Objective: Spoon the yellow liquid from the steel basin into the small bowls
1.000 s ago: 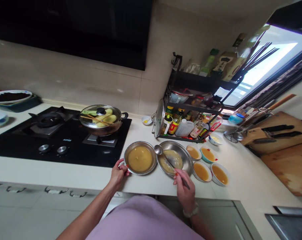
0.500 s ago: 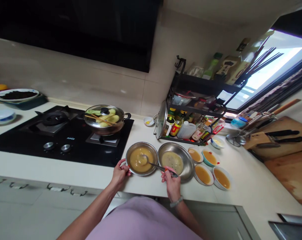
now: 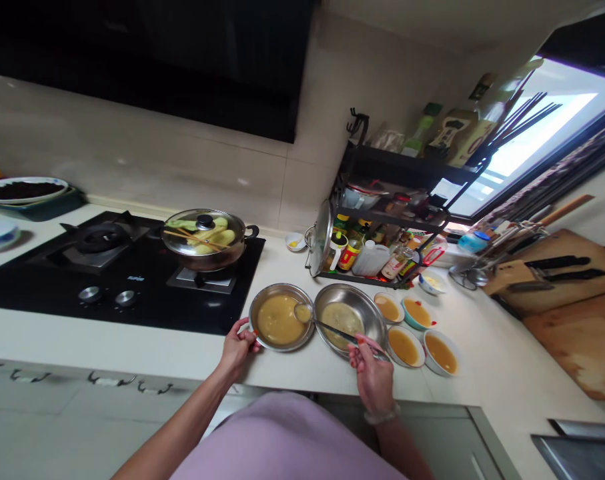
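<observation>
Two steel bowls of yellow batter stand side by side near the counter's front edge. My left hand [image 3: 237, 348] grips the rim of the left steel bowl [image 3: 281, 325]. My right hand [image 3: 371, 373] is closed on the handle of a metal ladle [image 3: 303, 313]. The ladle's cup holds yellow liquid and hangs over the rims between the left bowl and the right steel bowl [image 3: 351, 321]. Several small bowls of orange-yellow liquid [image 3: 406, 345] sit just right of the steel bowls.
A lidded pot [image 3: 204, 239] with yellow pieces and chopsticks sits on the black gas hob [image 3: 57, 287]. A black rack [image 3: 382, 220] of bottles and a leaning lid stands behind the bowls. Cutting boards and knives [image 3: 557, 267] lie at the right.
The ladle dipped into the left bowl half a second ago. Now it is lifted, filled, and has moved right toward the right bowl. My left hand stayed on the rim.
</observation>
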`<state>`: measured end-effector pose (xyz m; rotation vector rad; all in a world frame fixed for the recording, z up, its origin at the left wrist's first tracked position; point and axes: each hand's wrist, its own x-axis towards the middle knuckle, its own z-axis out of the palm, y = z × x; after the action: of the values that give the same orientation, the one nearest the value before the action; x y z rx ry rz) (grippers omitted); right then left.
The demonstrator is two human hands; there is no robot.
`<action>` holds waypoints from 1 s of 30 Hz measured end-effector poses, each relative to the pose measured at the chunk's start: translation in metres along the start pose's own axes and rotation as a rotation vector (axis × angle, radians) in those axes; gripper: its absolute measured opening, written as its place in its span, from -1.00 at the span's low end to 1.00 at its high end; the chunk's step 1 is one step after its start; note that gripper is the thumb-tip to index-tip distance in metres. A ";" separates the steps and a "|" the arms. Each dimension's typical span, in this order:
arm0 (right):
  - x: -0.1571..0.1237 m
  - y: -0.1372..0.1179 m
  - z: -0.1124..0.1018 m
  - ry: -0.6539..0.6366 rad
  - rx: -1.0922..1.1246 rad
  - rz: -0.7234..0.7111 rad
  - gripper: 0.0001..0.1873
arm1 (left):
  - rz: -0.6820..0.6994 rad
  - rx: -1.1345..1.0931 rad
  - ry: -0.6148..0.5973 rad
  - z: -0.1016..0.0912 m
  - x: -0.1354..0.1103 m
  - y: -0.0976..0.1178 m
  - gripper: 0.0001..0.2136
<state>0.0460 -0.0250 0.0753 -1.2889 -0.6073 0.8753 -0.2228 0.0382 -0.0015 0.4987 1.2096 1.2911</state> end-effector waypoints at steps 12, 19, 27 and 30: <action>0.012 -0.004 -0.056 -0.037 -0.481 -0.493 -0.69 | -0.005 -0.011 0.002 -0.001 0.002 -0.002 -0.52; -0.005 -0.007 -0.041 -0.275 -0.697 -0.970 -0.69 | -0.008 -0.013 -0.001 -0.001 0.003 -0.003 -0.52; -0.017 0.033 0.007 -0.514 -0.557 -0.684 -0.72 | 0.009 -0.027 -0.009 -0.002 0.004 -0.005 -0.50; -0.014 0.050 0.019 -0.480 -0.461 -0.465 -0.73 | 0.010 -0.028 -0.001 -0.002 0.004 -0.006 -0.49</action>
<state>0.0127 -0.0238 0.0312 -1.2604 -1.4924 0.6694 -0.2227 0.0398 -0.0090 0.4853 1.1876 1.3143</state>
